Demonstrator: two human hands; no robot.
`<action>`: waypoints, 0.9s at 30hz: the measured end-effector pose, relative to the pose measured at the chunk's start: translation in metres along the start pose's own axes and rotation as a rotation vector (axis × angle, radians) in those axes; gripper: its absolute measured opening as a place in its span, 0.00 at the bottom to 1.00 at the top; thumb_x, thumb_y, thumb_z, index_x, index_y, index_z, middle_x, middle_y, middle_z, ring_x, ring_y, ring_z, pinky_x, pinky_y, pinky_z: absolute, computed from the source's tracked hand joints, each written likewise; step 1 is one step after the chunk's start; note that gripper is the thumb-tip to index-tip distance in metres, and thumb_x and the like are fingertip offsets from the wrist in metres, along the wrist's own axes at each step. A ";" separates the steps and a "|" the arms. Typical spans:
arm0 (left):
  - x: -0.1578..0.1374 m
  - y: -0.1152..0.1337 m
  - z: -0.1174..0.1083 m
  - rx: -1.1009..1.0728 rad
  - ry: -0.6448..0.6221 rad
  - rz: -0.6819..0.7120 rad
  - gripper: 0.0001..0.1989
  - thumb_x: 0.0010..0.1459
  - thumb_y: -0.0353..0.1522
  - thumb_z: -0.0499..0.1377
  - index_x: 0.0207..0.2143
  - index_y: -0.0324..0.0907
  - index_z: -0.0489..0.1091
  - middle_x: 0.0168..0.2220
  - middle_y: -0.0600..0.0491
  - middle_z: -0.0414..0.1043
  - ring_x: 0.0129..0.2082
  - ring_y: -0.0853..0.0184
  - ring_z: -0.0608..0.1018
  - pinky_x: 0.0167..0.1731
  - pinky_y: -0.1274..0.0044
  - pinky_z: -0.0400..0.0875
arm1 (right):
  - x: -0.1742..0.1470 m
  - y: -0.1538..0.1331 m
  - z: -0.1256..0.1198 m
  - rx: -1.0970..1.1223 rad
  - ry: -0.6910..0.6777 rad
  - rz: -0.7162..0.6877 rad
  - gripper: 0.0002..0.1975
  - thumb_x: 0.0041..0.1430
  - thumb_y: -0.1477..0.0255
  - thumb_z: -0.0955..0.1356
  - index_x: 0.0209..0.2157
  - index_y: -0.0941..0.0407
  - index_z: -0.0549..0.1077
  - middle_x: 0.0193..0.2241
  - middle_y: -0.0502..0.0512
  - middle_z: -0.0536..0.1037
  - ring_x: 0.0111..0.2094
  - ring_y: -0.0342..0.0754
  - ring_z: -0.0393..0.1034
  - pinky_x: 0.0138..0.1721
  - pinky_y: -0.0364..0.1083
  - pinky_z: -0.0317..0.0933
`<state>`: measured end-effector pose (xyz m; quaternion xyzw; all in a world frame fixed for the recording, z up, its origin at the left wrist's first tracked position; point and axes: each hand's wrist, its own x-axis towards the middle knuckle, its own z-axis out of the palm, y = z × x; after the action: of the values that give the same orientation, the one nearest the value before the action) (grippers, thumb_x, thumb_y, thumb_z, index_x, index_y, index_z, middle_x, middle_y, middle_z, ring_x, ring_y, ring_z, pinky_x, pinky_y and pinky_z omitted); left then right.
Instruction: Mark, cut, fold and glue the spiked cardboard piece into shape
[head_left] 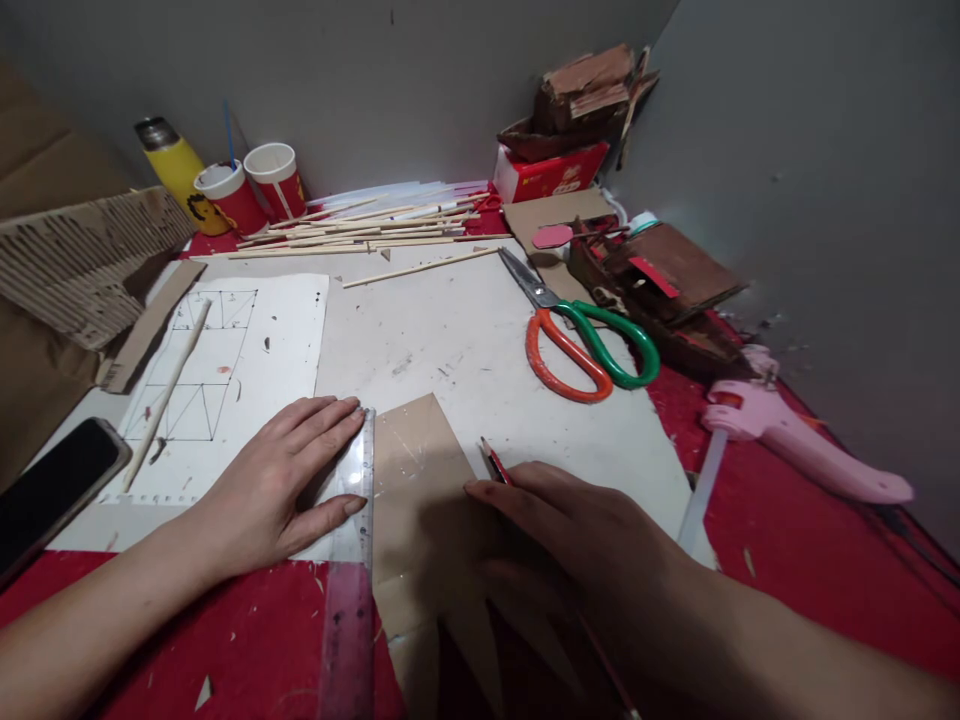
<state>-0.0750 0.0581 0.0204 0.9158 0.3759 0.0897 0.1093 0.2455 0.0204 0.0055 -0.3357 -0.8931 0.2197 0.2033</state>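
Observation:
A clear plastic ruler [348, 625] lies lengthwise along the left edge of a brown cardboard piece [405, 510]. My left hand [270, 480] holds the ruler down, its fingertips and thumb pressed on it. Between the fingers of my right hand [592, 530] is a dark red pencil [493, 464], its tip pointing away from me near the cardboard's right edge. Faint lines show on the upper part of the cardboard, while its near end is cut into pointed strips. Shadow from my right hand darkens the cardboard's middle.
Scissors [570, 345] lie beyond my right hand, with a pink glue gun [810, 440] farther right. On the left are a drawn paper sheet [289, 370] and a phone [56, 490]. Thin sticks [375, 232], paper cups [274, 180] and a yellow bottle [176, 175] stand or lie behind.

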 end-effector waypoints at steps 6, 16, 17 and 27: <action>-0.001 0.001 0.000 -0.007 0.004 -0.003 0.37 0.62 0.38 0.59 0.69 0.42 0.48 0.67 0.41 0.58 0.65 0.50 0.61 0.62 0.56 0.61 | 0.001 0.001 0.000 -0.007 0.019 -0.003 0.18 0.67 0.71 0.65 0.57 0.58 0.62 0.40 0.62 0.75 0.36 0.54 0.72 0.33 0.49 0.69; 0.001 0.006 0.001 0.008 -0.017 -0.014 0.37 0.63 0.39 0.59 0.69 0.42 0.47 0.68 0.42 0.56 0.66 0.49 0.59 0.63 0.55 0.58 | 0.003 0.000 0.000 -0.002 0.021 -0.003 0.19 0.66 0.71 0.66 0.56 0.60 0.63 0.41 0.64 0.76 0.37 0.55 0.72 0.34 0.50 0.70; 0.001 0.006 0.001 0.007 -0.016 -0.016 0.37 0.63 0.39 0.59 0.69 0.42 0.47 0.68 0.42 0.56 0.66 0.49 0.59 0.63 0.55 0.58 | 0.003 0.000 0.000 -0.004 0.022 -0.004 0.18 0.67 0.70 0.66 0.55 0.60 0.64 0.41 0.64 0.76 0.36 0.55 0.72 0.34 0.50 0.70; 0.003 0.007 0.001 0.045 -0.035 0.003 0.37 0.63 0.38 0.58 0.69 0.41 0.47 0.69 0.43 0.55 0.67 0.50 0.58 0.64 0.55 0.55 | 0.003 -0.001 0.000 0.009 0.029 0.002 0.18 0.66 0.72 0.66 0.56 0.58 0.63 0.40 0.61 0.76 0.36 0.54 0.72 0.33 0.49 0.69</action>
<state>-0.0679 0.0552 0.0216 0.9199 0.3746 0.0656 0.0952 0.2431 0.0218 0.0063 -0.3390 -0.8888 0.2191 0.2172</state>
